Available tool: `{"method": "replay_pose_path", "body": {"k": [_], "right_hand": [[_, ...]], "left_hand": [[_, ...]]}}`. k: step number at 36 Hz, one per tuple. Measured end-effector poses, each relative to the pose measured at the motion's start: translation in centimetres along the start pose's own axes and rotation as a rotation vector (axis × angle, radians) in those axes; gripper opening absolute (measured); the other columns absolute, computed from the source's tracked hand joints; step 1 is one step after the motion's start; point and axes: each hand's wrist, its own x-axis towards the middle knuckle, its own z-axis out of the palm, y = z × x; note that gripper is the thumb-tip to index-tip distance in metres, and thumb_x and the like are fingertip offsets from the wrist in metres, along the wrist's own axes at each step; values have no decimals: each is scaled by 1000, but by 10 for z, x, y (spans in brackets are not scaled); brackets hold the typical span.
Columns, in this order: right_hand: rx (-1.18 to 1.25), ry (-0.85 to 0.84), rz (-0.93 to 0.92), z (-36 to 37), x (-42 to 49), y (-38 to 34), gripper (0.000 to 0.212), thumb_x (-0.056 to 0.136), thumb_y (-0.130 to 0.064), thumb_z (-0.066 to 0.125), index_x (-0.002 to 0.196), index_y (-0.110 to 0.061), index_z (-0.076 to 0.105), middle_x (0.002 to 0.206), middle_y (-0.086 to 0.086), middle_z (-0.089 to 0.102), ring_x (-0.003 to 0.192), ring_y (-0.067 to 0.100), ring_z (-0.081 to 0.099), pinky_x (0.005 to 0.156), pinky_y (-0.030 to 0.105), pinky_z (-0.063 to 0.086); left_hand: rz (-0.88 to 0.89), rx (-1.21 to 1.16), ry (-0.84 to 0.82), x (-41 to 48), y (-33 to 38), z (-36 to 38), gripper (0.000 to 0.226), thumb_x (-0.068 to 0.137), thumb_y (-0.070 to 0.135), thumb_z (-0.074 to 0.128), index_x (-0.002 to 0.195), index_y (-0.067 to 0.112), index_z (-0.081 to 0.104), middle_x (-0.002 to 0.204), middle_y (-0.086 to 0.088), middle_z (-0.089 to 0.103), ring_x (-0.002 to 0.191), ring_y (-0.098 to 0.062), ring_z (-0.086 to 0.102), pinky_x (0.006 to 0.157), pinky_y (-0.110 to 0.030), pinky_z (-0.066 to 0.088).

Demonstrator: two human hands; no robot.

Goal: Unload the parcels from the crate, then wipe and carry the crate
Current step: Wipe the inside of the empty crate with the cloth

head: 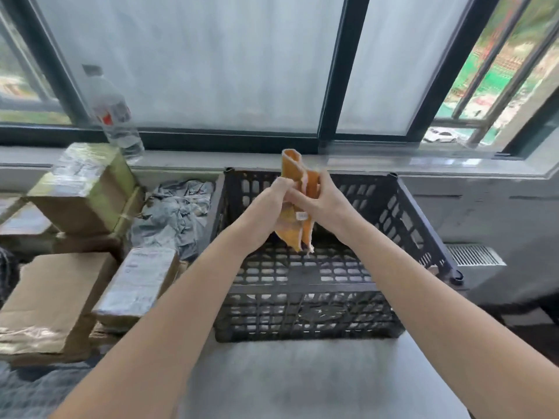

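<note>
i see both hands, left (273,196) and right (320,201), pinching a folded orange cloth (295,228) above the black slatted crate (305,300).

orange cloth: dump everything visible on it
The orange cloth looks like soft fabric, bunched lengthwise and held roughly upright above the black crate. The left hand and right hand both grip its middle. Its top folds over above them; the lower end hangs free, pale-edged and frayed, with a small white tag.
</note>
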Motion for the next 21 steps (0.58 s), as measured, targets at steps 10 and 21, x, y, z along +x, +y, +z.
{"method": "replay_pose_path", "body": {"k": [10, 21], "right_hand": [[197, 133, 83, 2, 15, 14, 20, 104, -20, 44, 115, -28, 59, 106, -3, 63, 103, 17, 57, 94, 38, 48], [475, 44, 250, -20, 34, 29, 21, 102, -23, 48, 116, -12, 59, 102, 4, 66, 91, 18, 67, 72, 31, 58]], "left_hand": [[188, 295, 273, 26, -22, -37, 22, 96, 23, 59, 118, 19, 61, 108, 5, 64, 104, -13, 60, 91, -39, 54], [-104, 89, 1, 47, -34, -37, 28, 90, 34, 68, 110, 15, 65, 109, -4, 71, 105, -24, 66, 97, -49, 51]]}}
